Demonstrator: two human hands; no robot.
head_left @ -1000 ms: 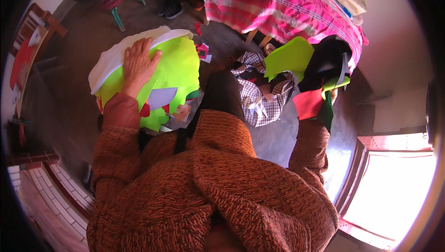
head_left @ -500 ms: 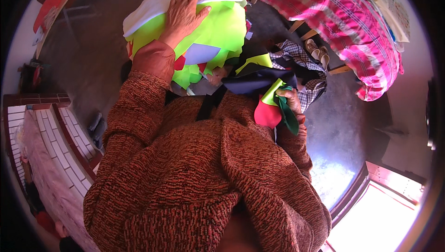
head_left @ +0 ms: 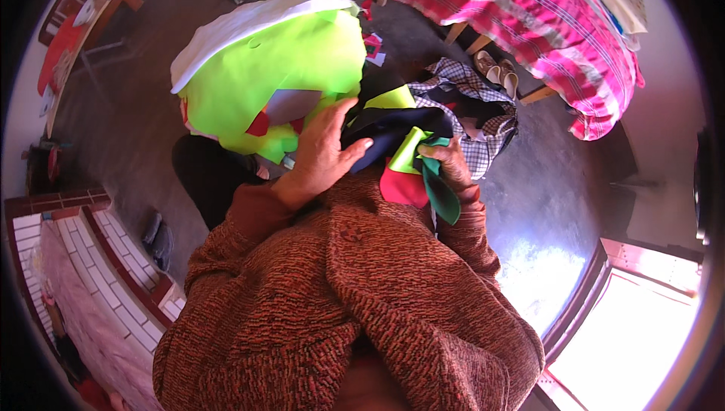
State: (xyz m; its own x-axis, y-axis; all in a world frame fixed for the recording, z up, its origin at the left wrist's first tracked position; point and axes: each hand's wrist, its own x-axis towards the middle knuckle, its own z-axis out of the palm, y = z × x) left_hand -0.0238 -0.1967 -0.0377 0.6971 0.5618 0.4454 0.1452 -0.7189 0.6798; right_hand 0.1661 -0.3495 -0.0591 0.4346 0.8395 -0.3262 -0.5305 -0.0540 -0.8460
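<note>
My right hand [head_left: 454, 165] pinches a small bunch of cloth scraps in front of my body: a dark green piece [head_left: 440, 193], a red piece [head_left: 404, 186] and a folded lime piece [head_left: 406, 152]. Dark navy cloth [head_left: 381, 125] lies across my lap just beyond them. My left hand [head_left: 321, 156] is open and holds nothing, fingers stretched out, between the lap and a heap of lime cloth [head_left: 279, 56]. White cloth [head_left: 226, 29] edges that heap's far side, and a grey scrap [head_left: 293, 106] lies on its near part.
A checked cloth bag [head_left: 483, 156] gapes open beyond my right hand. Farther right stands a bed or bench under a pink plaid cover [head_left: 513, 26], with a pair of shoes [head_left: 497, 72] beside it. Small red scraps [head_left: 371, 44] lie on the floor past the heap.
My left hand has come off the lime heap and moved back toward my lap, near the right hand. The right hand still grips the scraps. The whole view has shifted slightly.
</note>
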